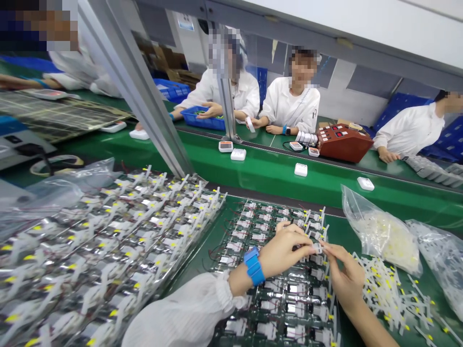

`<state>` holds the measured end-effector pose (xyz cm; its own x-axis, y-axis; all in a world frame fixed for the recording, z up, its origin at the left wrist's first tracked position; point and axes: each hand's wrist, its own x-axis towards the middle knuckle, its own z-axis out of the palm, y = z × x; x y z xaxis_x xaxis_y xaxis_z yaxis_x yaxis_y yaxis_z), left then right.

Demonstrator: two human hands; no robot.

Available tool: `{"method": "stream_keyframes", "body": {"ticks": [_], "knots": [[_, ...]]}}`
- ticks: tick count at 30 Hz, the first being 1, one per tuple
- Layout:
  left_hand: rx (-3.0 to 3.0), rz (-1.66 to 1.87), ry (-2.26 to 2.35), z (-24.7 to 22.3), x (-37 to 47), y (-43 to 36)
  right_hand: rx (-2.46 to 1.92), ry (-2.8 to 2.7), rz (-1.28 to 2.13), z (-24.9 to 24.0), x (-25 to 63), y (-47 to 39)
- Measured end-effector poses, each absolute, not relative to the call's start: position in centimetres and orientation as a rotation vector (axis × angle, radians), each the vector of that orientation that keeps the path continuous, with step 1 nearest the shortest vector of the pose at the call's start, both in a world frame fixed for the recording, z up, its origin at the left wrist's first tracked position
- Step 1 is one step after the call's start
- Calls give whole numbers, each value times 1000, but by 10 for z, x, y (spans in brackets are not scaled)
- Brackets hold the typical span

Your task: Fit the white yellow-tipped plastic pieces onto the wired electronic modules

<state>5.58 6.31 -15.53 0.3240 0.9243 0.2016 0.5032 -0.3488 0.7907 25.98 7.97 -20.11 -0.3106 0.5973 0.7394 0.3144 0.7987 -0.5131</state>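
Note:
My left hand (pixel 285 248), with a blue strap on its wrist, pinches a small white-and-grey part (pixel 317 248) between thumb and forefinger. From the other side, the fingertips of my right hand (pixel 345 274) close on the same part. Both hands are above a clear tray (pixel 269 282) holding rows of small white-and-black parts with thin red and dark wires. Along its right side, several parts carry white strips with yellow tips. Beside my right hand lies a loose pile of white yellow-tipped strips (pixel 385 291).
A second tray (pixel 108 236) on the left is full of parts with yellow-tipped strips. Clear plastic bags (pixel 383 231) lie at right. Beyond runs a green conveyor (pixel 267 168) carrying white devices (pixel 301 169). A metal post (pixel 144 96) rises at left. Co-workers in white sit across.

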Motion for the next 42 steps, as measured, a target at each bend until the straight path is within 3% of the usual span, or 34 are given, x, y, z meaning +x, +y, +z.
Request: {"method": "stream_keyframes", "body": {"ticks": [22,42], "knots": [[2236,1187,1293,-163,59,61,-875,-2014,633,-194,254,76],[2318,1034,1311,-165,56,61,-897,-2011,628,-197,253,79]]}}
